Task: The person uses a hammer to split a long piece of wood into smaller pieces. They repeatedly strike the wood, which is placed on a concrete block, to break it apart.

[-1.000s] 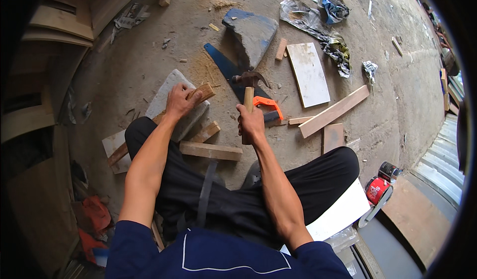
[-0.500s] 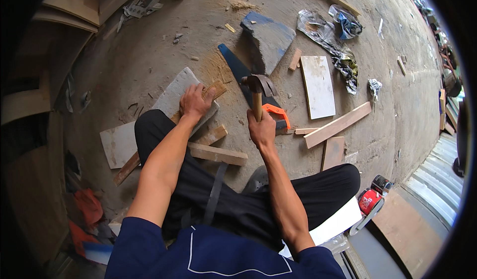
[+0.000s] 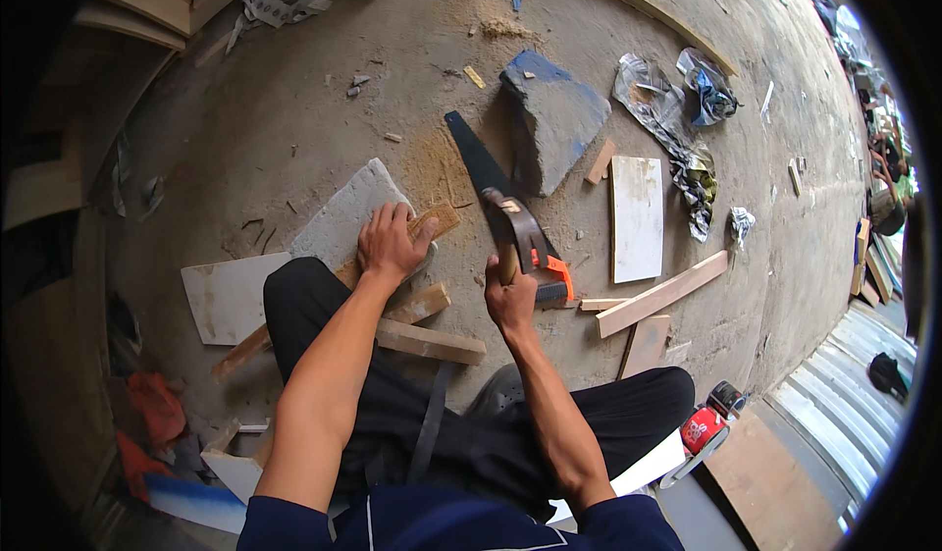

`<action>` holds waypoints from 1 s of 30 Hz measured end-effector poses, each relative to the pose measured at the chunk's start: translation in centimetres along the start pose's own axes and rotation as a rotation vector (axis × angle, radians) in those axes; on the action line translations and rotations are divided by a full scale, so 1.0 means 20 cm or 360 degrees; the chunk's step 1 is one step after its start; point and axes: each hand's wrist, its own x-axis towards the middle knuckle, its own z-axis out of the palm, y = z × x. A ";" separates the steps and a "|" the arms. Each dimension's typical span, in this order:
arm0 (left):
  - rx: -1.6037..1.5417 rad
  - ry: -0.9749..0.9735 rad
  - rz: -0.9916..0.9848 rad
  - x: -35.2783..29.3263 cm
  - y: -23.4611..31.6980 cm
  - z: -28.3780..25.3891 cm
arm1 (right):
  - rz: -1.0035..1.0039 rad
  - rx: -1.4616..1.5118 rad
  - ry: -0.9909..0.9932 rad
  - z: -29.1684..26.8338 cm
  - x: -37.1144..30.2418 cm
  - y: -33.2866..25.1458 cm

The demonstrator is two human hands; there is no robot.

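My right hand (image 3: 511, 303) is closed around the wooden handle of a claw hammer (image 3: 518, 227), its metal head raised above the floor. With my left hand (image 3: 388, 244) I grip a short wooden piece (image 3: 438, 221) against a flat grey slab (image 3: 343, 212); my palm hides part of the wood. Behind the hammer lies a handsaw (image 3: 478, 163) with a dark blade and an orange and black handle, partly covered by the hammer head. Beside my left knee are two wood offcuts, a short block (image 3: 419, 304) and a longer bar (image 3: 432, 342).
A big concrete chunk (image 3: 559, 124) stands beyond the saw. To its right lie a white board (image 3: 637, 219), a wooden strip (image 3: 662, 294) and crumpled plastic (image 3: 677, 124). A red can (image 3: 703, 431) is by my right knee. Another pale board (image 3: 233, 296) lies at left.
The view has shifted, so the floor things appear lower. The hammer head has tipped, showing its top more. My left hand stays on the wooden piece.
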 end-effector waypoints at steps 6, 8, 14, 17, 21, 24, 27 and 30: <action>-0.0077 -0.0139 -0.0111 -0.03 -0.01 0.01 | 0.0165 0.0097 0.0010 0.07 -0.10 0.14; -0.0063 -0.0024 -0.0044 -0.03 -0.02 0.03 | 0.0162 0.0082 0.0008 0.03 -0.13 0.12; -0.0084 -0.0007 -0.0061 0.01 0.01 -0.01 | -0.0047 0.0114 0.0110 -0.02 0.03 -0.10; -0.0079 0.0012 -0.0064 0.01 0.02 -0.02 | 0.0035 -0.0090 -0.0053 -0.03 0.11 -0.08; -0.0075 0.0022 -0.0077 0.01 -0.01 -0.02 | 0.0104 0.0115 0.0000 -0.08 0.10 -0.17; -0.0086 0.0022 -0.0075 0.01 0.01 -0.02 | 0.0043 -0.0056 0.0009 -0.02 0.09 -0.15; -0.0102 0.0028 -0.0053 0.01 0.01 0.00 | 0.0446 0.0124 -0.0160 -0.02 0.15 -0.08; -0.0125 0.0027 -0.0075 0.02 -0.01 0.00 | 0.0548 0.0565 -0.0141 -0.15 0.16 -0.18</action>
